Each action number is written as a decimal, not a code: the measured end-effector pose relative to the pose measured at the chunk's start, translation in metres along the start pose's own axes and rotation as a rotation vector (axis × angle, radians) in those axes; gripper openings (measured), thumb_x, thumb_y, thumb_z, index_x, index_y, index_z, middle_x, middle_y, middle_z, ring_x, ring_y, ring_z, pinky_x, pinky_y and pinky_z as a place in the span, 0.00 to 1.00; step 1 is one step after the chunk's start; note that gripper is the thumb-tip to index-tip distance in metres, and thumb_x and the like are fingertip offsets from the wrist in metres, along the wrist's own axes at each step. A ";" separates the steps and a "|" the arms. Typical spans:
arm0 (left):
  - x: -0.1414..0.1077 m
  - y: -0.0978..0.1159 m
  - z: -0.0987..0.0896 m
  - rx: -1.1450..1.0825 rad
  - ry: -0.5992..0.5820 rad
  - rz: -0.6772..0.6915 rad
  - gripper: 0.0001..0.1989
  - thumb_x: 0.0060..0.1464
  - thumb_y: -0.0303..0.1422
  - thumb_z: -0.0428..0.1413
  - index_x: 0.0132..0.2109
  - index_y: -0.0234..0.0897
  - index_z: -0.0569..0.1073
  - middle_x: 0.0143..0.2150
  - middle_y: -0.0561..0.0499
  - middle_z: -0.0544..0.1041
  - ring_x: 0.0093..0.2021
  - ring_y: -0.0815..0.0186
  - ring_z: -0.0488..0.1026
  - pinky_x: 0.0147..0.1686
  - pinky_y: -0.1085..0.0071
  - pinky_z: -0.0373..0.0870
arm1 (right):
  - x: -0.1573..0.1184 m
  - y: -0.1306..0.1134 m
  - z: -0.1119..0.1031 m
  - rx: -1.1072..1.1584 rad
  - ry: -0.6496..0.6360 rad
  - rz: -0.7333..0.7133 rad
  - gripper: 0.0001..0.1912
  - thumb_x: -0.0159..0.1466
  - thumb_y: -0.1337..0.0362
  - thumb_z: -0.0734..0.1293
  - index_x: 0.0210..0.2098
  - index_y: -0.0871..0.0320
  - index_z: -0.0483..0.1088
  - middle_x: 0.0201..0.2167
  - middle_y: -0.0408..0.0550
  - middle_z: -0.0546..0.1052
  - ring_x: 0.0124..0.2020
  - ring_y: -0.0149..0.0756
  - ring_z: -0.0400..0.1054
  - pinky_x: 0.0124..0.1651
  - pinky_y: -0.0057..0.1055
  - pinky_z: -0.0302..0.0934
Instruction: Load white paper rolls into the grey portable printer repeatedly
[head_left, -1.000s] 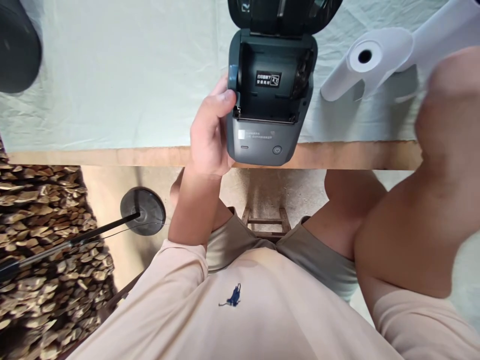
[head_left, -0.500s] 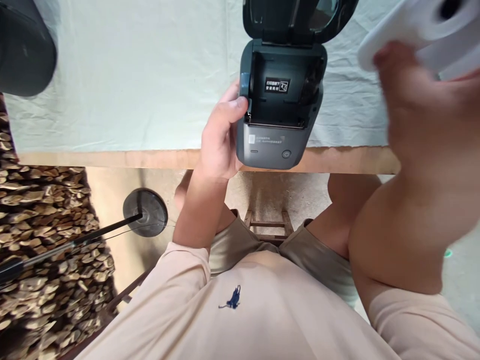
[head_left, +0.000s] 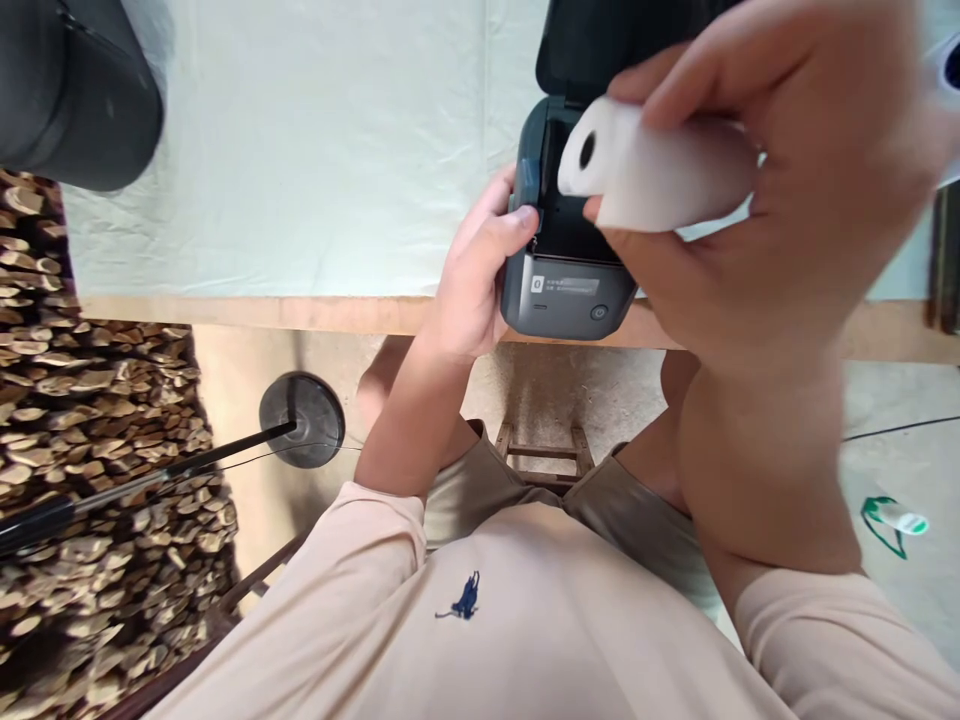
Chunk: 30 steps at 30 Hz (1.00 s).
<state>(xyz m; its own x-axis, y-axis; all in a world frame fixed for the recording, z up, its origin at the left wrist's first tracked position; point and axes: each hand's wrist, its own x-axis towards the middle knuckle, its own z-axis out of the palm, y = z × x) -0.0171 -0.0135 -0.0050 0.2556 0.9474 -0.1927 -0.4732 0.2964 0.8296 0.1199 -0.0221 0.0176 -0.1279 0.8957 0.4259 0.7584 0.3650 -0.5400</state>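
My left hand [head_left: 480, 260] is wrapped round the left side of a dark grey label printer [head_left: 566, 300], its thumb on the edge of the paper bay. The printer's lid [head_left: 592, 45] is raised, and its front end lies over the table's near edge. In my right hand [head_left: 787, 190] is a white paper roll [head_left: 660, 185], held between thumb and fingers above the bay. The roll's hollow core faces left, and a loose flap of paper hangs from it. Roll and hand hide the right part of the bay, so I cannot tell whether the roll touches it.
A pale cloth [head_left: 315, 160] covers the table, whose wooden edge [head_left: 300, 312] runs in front of me. A dark grey rounded object [head_left: 97, 100] stands at the far left. Below are a round stand base [head_left: 319, 440], stacked firewood [head_left: 97, 480] and a green-and-white item [head_left: 896, 518] on the floor.
My right hand has brought the paper roll from the upper right leftwards to over the printer's bay. The left hand still holds the printer, which appears slightly further right in view.
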 end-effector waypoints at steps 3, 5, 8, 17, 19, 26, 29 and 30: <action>-0.002 -0.002 0.001 -0.008 0.002 0.013 0.15 0.47 0.29 0.41 0.44 0.41 0.62 0.29 0.53 0.69 0.45 0.67 0.66 0.36 0.77 0.66 | 0.002 -0.006 0.001 -0.065 -0.036 -0.023 0.10 0.53 0.60 0.55 0.33 0.59 0.55 0.38 0.32 0.62 0.41 0.09 0.59 0.42 0.13 0.56; -0.003 -0.002 0.001 -0.003 0.042 -0.015 0.14 0.47 0.30 0.44 0.43 0.41 0.63 0.28 0.52 0.70 0.45 0.67 0.65 0.39 0.77 0.65 | 0.003 -0.006 0.003 -0.087 -0.046 -0.007 0.10 0.53 0.59 0.55 0.32 0.59 0.54 0.38 0.31 0.62 0.41 0.08 0.58 0.41 0.13 0.56; -0.002 -0.002 0.000 0.002 0.087 -0.059 0.13 0.46 0.32 0.46 0.42 0.40 0.64 0.26 0.51 0.70 0.46 0.66 0.64 0.42 0.75 0.64 | 0.005 -0.002 0.008 -0.131 -0.053 0.014 0.11 0.53 0.58 0.54 0.33 0.57 0.55 0.38 0.30 0.63 0.38 0.09 0.60 0.44 0.18 0.56; 0.001 0.003 -0.005 -0.072 0.036 -0.054 0.11 0.46 0.33 0.45 0.38 0.39 0.65 0.27 0.52 0.70 0.46 0.65 0.66 0.37 0.75 0.66 | 0.003 -0.004 0.007 -0.180 0.027 -0.012 0.10 0.52 0.56 0.54 0.28 0.50 0.62 0.26 0.33 0.64 0.37 0.16 0.58 0.46 0.27 0.53; 0.001 0.004 -0.005 -0.071 0.052 -0.042 0.10 0.45 0.35 0.46 0.35 0.38 0.66 0.26 0.51 0.69 0.43 0.66 0.67 0.34 0.77 0.65 | 0.001 -0.009 0.006 -0.173 0.019 -0.060 0.08 0.52 0.57 0.55 0.27 0.48 0.63 0.26 0.31 0.64 0.39 0.16 0.58 0.46 0.27 0.52; 0.001 0.007 -0.008 0.048 -0.021 -0.025 0.09 0.43 0.25 0.47 0.35 0.37 0.62 0.26 0.53 0.64 0.23 0.78 0.60 0.22 0.81 0.58 | 0.001 -0.003 0.004 -0.036 -0.051 -0.229 0.10 0.50 0.56 0.58 0.30 0.53 0.63 0.30 0.34 0.65 0.45 0.18 0.56 0.51 0.25 0.51; 0.000 0.005 -0.010 0.153 -0.043 -0.047 0.16 0.39 0.24 0.50 0.40 0.40 0.62 0.28 0.53 0.67 0.25 0.77 0.63 0.22 0.81 0.60 | 0.004 0.004 0.006 0.059 0.152 0.005 0.13 0.52 0.58 0.55 0.32 0.61 0.61 0.33 0.42 0.64 0.38 0.15 0.58 0.41 0.18 0.54; -0.001 0.005 -0.010 0.187 -0.063 -0.045 0.20 0.38 0.23 0.50 0.43 0.40 0.61 0.29 0.53 0.68 0.25 0.77 0.63 0.22 0.81 0.60 | 0.005 0.006 0.007 0.110 0.219 0.084 0.15 0.53 0.58 0.54 0.36 0.62 0.59 0.36 0.44 0.63 0.39 0.15 0.58 0.38 0.17 0.54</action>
<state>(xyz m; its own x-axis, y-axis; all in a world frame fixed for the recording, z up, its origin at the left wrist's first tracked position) -0.0278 -0.0122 -0.0060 0.3279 0.9225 -0.2036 -0.2972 0.3053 0.9047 0.1188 -0.0139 0.0112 0.0833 0.8521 0.5166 0.6847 0.3278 -0.6510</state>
